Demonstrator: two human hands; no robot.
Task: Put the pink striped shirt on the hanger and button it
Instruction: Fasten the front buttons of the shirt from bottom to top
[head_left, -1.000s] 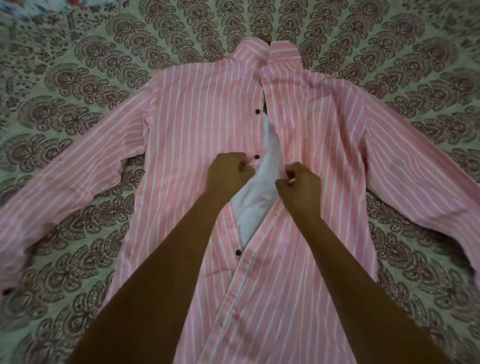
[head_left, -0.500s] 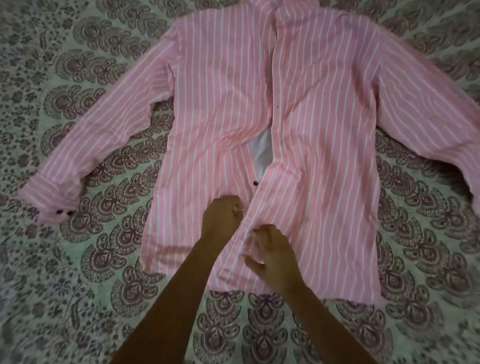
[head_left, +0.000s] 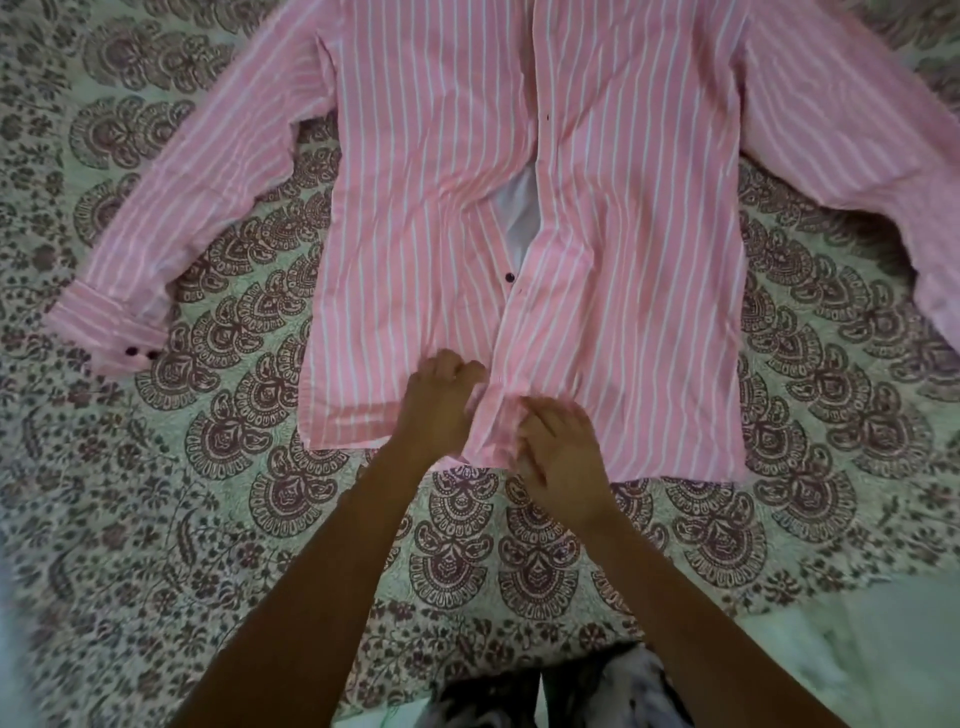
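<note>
The pink striped shirt (head_left: 613, 218) lies flat on its back on a patterned bedspread, sleeves spread out to both sides. Its collar is out of view at the top, and no hanger shows. The front is closed along the upper part, with a small gap showing white lining at mid-height and one dark button (head_left: 510, 277) exposed below it. My left hand (head_left: 439, 402) pinches the left front edge near the hem. My right hand (head_left: 563, 457) grips the right front edge right beside it, the cloth bunched between them.
The bedspread (head_left: 234, 493) has a brown paisley print on pale green. The left cuff (head_left: 104, 332) with two dark buttons lies at the left. The bed's near edge and dark patterned clothing (head_left: 550, 691) show at the bottom.
Both hands moved down the shirt front from mid-chest to the hem. The wide gap at the chest has closed to a small opening. The view has tilted down, hiding the collar.
</note>
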